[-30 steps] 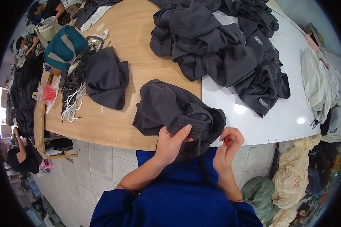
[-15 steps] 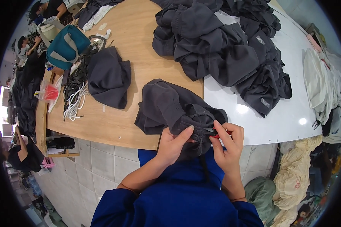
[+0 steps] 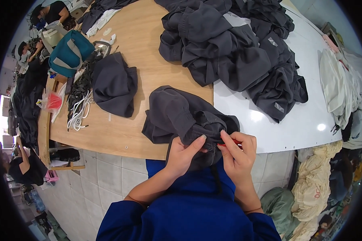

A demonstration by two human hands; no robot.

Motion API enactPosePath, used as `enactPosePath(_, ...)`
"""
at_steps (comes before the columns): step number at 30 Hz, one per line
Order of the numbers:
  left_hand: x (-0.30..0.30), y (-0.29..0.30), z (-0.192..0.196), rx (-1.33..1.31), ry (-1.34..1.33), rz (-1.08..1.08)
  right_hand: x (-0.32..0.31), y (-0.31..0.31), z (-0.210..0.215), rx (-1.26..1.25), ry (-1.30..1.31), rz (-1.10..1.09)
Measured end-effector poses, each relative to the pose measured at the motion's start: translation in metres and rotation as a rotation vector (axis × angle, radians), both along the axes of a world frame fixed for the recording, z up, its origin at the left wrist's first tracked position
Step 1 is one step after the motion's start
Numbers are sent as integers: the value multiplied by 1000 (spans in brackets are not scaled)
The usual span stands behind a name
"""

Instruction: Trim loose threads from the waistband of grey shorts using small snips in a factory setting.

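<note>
A dark grey garment (image 3: 171,106) lies bunched over the table's front edge, its gathered waistband turned toward me. My left hand (image 3: 184,154) is closed on the waistband, thumb on top and fingers underneath. Against the same band, my right hand (image 3: 239,154) is closed round small red-handled scissors (image 3: 236,143). Only bits of the red handle show between the fingers; the tip is hidden at the cloth. A dark cord (image 3: 216,176) hangs from the garment in front of my blue top.
A large heap of dark grey garments (image 3: 225,52) covers the far right. Another folded grey piece (image 3: 114,84) lies left, beside white cords (image 3: 80,112) and a teal bag (image 3: 71,52). Cream cloth (image 3: 309,188) is piled at the right. Other people work at far left.
My right hand has moved slightly left and in against the waistband. The scissors' metal tip, seen before, is now hidden. My left hand keeps its hold.
</note>
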State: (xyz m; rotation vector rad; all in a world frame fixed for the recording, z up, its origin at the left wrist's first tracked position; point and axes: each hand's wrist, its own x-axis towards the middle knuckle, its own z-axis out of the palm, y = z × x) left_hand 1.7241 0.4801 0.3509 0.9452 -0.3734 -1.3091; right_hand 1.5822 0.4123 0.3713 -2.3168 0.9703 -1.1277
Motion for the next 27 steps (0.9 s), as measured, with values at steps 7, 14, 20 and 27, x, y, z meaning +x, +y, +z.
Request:
enactPosePath(7, 2, -2, -1, -3, 6, 5, 2, -1, -10, -43, -46, -20)
enactPosePath(14, 4, -1, 1, 0, -5, -13, -1, -3, -14, 34, -90, 59)
enactPosePath(20, 4, -1, -5, -15, 167, -46, 11, 4, 3, 349, -155, 56)
enactPosePath(27, -1, 2, -6, -46, 110, -40, 20, -1, -8, 118, -151, -42)
